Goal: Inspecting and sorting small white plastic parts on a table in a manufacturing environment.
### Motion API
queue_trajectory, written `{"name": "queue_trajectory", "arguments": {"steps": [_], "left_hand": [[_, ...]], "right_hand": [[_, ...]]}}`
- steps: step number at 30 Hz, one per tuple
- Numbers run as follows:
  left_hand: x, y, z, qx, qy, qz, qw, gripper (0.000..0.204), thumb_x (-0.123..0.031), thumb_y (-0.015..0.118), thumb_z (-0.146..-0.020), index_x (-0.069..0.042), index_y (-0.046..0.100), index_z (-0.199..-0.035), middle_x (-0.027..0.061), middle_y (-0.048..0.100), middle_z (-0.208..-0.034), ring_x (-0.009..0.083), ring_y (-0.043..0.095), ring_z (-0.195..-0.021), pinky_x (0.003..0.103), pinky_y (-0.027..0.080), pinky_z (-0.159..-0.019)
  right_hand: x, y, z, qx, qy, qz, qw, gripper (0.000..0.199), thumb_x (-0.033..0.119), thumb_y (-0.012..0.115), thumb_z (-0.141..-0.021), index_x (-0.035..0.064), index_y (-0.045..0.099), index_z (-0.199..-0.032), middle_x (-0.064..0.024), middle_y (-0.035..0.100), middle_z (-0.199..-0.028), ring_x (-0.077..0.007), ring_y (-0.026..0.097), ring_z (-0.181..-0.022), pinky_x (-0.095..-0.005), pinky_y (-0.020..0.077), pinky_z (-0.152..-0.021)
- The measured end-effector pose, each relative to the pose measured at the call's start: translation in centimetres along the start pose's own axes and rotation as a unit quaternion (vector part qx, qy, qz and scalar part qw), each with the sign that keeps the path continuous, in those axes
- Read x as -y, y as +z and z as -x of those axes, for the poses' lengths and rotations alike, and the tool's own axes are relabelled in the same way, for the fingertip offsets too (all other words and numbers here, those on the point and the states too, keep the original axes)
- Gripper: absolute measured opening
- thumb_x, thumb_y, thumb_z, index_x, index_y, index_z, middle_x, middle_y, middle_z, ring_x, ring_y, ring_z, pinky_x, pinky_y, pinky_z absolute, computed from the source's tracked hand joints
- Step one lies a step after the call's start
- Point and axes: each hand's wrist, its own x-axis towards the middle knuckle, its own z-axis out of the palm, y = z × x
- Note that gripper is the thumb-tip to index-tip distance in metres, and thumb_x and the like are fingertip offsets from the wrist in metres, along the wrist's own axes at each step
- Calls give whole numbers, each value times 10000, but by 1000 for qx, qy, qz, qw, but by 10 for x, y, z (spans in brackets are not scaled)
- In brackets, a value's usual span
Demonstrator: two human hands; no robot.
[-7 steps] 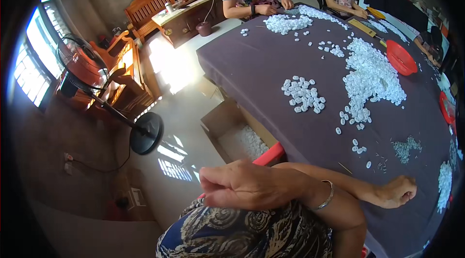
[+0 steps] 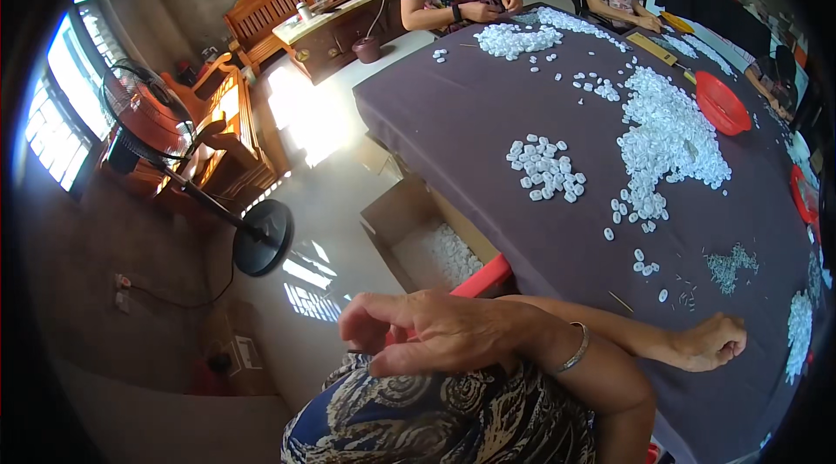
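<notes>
- The right hand (image 2: 427, 333), at 6 o'clock in the view, reaches across the lap; its thumb now stands apart from the bent fingers, a wider gap than in the earlier frame, and its fingertips have shifted slightly toward 9 o'clock.
- The left hand (image 2: 712, 343), at 4 o'clock, rests on the dark cloth (image 2: 470, 129) with its fingers curled inward, much as before; I cannot tell whether they are pressed together or pinch anything.
- At 12 o'clock from the left hand, near it, lie thin metal pins (image 2: 733, 267); a lone white oval piece (image 2: 664, 295) lies between 10 and 11 o'clock from it. Both keep their places.
- The small cluster of white pieces (image 2: 546, 170) and the large white heap (image 2: 666, 129), between 2 and 3 o'clock in the view, look unchanged.
- At 12 o'clock, a co-worker's hands (image 2: 511, 1) have drawn closer together.
</notes>
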Motion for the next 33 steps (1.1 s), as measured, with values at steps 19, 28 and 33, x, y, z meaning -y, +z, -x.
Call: {"name": "queue_trajectory", "arguments": {"steps": [19, 28, 33], "left_hand": [[1, 4, 2, 11, -28, 23, 999, 66, -27, 550, -792, 0, 585, -841, 106, 592, -771, 242, 582, -725, 364, 457, -660], [3, 6, 4, 10, -26, 57, 998, 69, -30, 565, -794, -1, 593, -850, 111, 611, -791, 248, 598, -748, 369, 467, -679], [2, 2, 6, 8, -18, 34, 999, 69, -23, 568, -788, -4, 595, -849, 114, 612, -792, 247, 598, -745, 370, 466, -679]], "right_hand": [[-15, -2, 5, 8, 49, 12, 999, 518, 297, 590, -910, -43, 437, -1269, -111, 580, -997, -156, 533, -944, -306, 450, -827], [-20, -4, 4, 22, 50, -63, 996, 517, 241, 631, -898, -49, 428, -1275, -30, 545, -904, -93, 500, -860, -256, 435, -768], [-5, -12, 4, 25, 137, 16, 990, 433, 227, 679, -868, -29, 526, -1182, 22, 512, -844, -47, 464, -782, -212, 401, -698]]}}
